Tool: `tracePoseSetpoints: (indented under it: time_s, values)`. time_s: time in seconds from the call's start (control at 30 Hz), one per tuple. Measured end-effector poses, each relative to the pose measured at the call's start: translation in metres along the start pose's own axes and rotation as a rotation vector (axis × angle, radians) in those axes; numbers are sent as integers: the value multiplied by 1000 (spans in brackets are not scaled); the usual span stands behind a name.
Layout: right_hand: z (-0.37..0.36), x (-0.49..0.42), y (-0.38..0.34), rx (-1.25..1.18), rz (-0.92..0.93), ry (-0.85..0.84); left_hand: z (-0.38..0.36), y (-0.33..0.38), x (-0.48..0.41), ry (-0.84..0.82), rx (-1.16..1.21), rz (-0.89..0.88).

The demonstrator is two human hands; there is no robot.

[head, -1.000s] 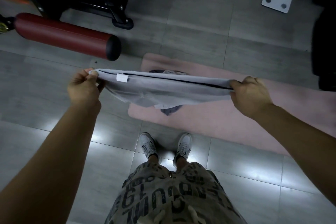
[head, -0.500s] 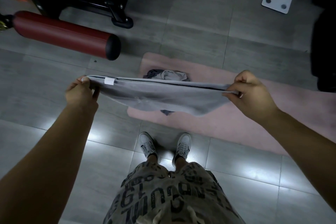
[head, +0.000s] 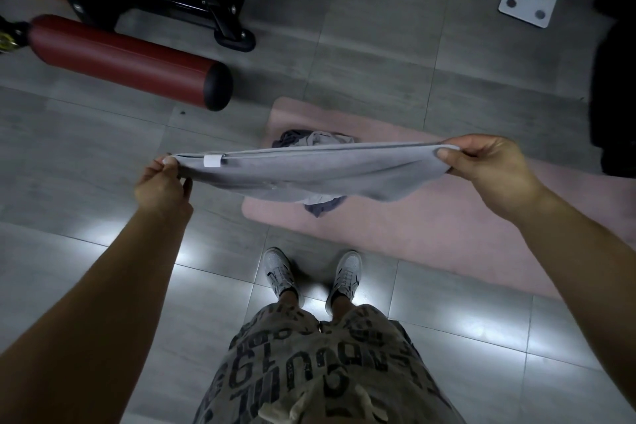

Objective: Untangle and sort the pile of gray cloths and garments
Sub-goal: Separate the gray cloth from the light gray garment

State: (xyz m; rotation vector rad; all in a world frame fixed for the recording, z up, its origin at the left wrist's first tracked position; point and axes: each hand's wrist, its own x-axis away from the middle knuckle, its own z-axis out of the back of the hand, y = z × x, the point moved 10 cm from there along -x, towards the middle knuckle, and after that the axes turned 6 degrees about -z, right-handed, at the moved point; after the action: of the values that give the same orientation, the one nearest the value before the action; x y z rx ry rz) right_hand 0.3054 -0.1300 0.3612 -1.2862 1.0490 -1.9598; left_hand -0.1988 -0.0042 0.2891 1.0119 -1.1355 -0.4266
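Head view, the only one. Gray cloth (head: 309, 172) is held stretched out in the air between both hands, above the pink mat (head: 447, 237). Left hand (head: 161, 179) pinches one corner near the white tag (head: 212, 161). Right hand (head: 481, 162) has thumb and fingers curled round the other end. The middle sags. The rest of the pile (head: 320, 139) sits on the mat right under it, partly hidden by the cloth.

Risks, judged:
- The left grip is only a fingertip pinch on the edge, so a harder pull could slip it free and drop that end onto the floor (head: 86, 155).
- The cloth looks doubled along the top edge; laying it down like this could leave it folded, not sorted.
- The sagging part hangs low over the pile. If lowered straight down it lands back on the heap and re-tangles.
- The pile is blocked from sight, so the next grab may be blind.
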Motion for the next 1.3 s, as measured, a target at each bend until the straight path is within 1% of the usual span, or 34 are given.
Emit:
tracePoseSetpoints:
  time_s: [0.07, 0.13, 0.23, 0.3, 0.37, 0.53, 0.6, 0.67, 0.73, 0.8, 0.9, 0.97, 1.0, 1.1, 1.17, 1.23, 1.3]
  values:
    - [6, -2, 0, 69, 13, 42, 0, -4, -1, 15, 51, -15]
    - [15, -4, 3, 134, 11, 134, -1, -10, -2, 21, 56, -16]
    - [28, -4, 12, 126, -24, 284, -8, -14, 0, 2, 130, 2]
    - [31, -4, 16, 132, -41, 339, -11, -14, 1, -8, 139, 4]
    - [26, -6, 17, 225, -34, 314, -10, -15, -2, -14, 121, -4]
    - [7, -6, 25, 617, -46, 199, -1, -14, -5, 21, 77, -18]
    - [5, -6, 30, 667, -69, 184, 0, -13, -5, 28, 77, -21]
    - [7, -7, 35, 605, -101, 190, 1, -11, -5, 35, 67, -34]
    - [8, -6, 35, 470, -110, 182, 4, -10, -7, 33, 51, -41]
    - [6, -2, 33, 228, -110, 113, 8, -8, -7, 3, 40, -35]
    - [5, 2, 35, -254, -122, -69, 10, -6, -7, -86, -58, -30]
    - [4, 1, 37, -438, -154, -139, 10, -4, -10, -128, -82, -31]
    - [5, -1, 40, -496, -183, -131, 9, -2, -9, -140, -77, -20]
    - [9, -6, 56, -619, -326, -14, 0, 1, -5, -168, -91, -29]
    - [8, -8, 68, -650, -412, 111, -7, 2, 0, -143, -104, -35]
    - [7, -8, 77, -708, -453, 253, -17, -3, 4, -119, -56, 5]
    - [-3, -4, 77, -765, -464, 351, -35, -10, 9, -185, 0, 94]
